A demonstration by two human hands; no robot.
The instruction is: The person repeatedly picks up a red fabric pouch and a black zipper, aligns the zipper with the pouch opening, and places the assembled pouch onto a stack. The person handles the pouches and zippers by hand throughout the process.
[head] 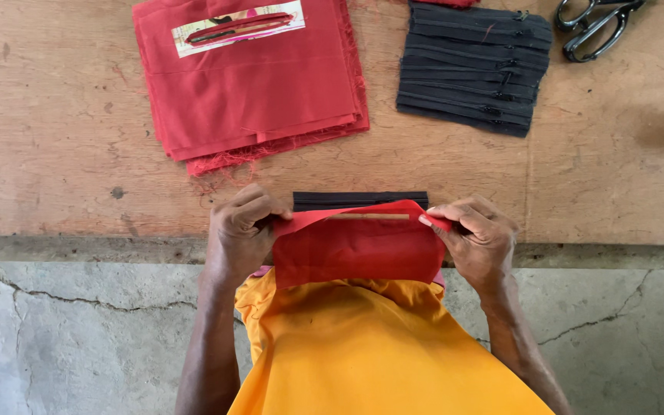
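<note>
My left hand [244, 230] pinches the left end of a red fabric piece [359, 250], and my right hand [476, 234] pinches its right end. The cloth is stretched between them over the table's front edge, with a narrow slit open along its top. A black zipper strip [360, 199] lies on the wooden table [55, 154] just behind the red piece, partly covered by it. The lower edge of the cloth hangs against my orange shirt [378, 353].
A stack of red fabric pieces [255, 84] lies at the back left, the top one with a printed patch. A pile of black zippers [472, 69] sits at the back right, with black scissors [597, 24] beyond it. Cracked concrete floor [78, 338] shows below the table edge.
</note>
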